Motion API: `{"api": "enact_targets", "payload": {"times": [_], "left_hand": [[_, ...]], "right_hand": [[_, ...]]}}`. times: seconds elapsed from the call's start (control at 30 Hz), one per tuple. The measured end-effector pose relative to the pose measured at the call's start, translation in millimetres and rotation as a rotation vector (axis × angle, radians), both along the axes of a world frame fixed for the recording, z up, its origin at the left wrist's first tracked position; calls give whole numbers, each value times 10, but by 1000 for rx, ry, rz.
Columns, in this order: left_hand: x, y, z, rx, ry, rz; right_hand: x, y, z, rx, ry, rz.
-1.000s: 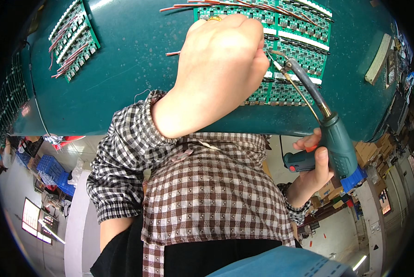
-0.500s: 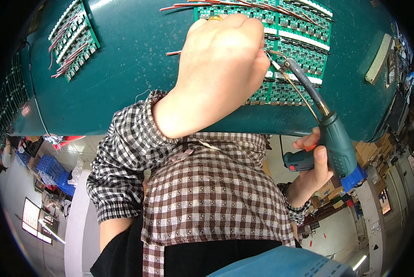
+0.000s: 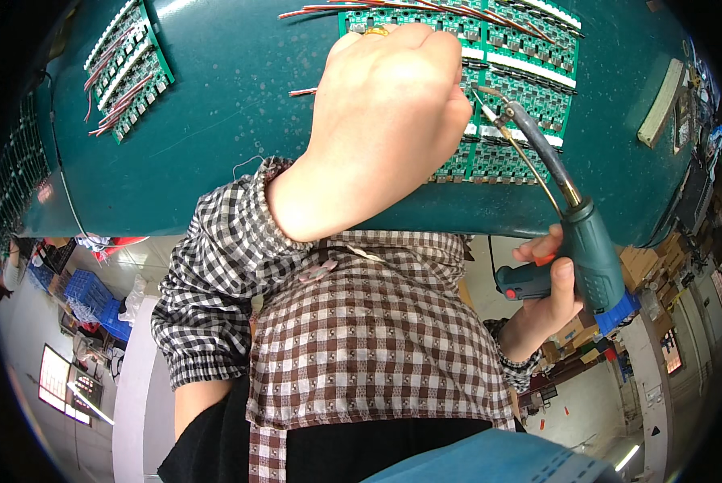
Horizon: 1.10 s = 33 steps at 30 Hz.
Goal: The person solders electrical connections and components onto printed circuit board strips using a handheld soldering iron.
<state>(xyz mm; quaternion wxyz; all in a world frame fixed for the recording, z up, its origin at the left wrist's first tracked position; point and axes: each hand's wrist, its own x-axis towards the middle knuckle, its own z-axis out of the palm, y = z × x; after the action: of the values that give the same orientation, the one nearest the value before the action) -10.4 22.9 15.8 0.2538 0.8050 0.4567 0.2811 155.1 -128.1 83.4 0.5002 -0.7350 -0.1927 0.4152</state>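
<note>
Two hands at the circuit boards, nothing shifted.
Our left hand (image 3: 389, 113) stays fisted on the green circuit boards (image 3: 530, 72); our right hand (image 3: 550, 298) keeps gripping the soldering gun (image 3: 590, 258), tip unmoved on the teal surface (image 3: 232, 121).

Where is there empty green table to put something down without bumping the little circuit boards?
The bare table between the small board panel far left and the left hand is open. Another strip lies right of the big board panel. It is crowded where the soldering gun in the right hand meets the boards.
</note>
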Motion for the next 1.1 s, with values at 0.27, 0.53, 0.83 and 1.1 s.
{"api": "enact_targets", "payload": {"times": [0.27, 0.53, 0.83, 1.1], "left_hand": [[-10, -1, 13, -29, 1, 3], [-2, -18, -8, 29, 9, 11], [6, -29, -26, 17, 9, 32], [1, -25, -31, 38, 6, 26]], "right_hand": [[36, -35, -7, 75, 29, 48], [3, -51, -14, 57, 19, 10], [1, -49, -32, 63, 2, 25], [8, -63, -46, 83, 9, 63]]}}
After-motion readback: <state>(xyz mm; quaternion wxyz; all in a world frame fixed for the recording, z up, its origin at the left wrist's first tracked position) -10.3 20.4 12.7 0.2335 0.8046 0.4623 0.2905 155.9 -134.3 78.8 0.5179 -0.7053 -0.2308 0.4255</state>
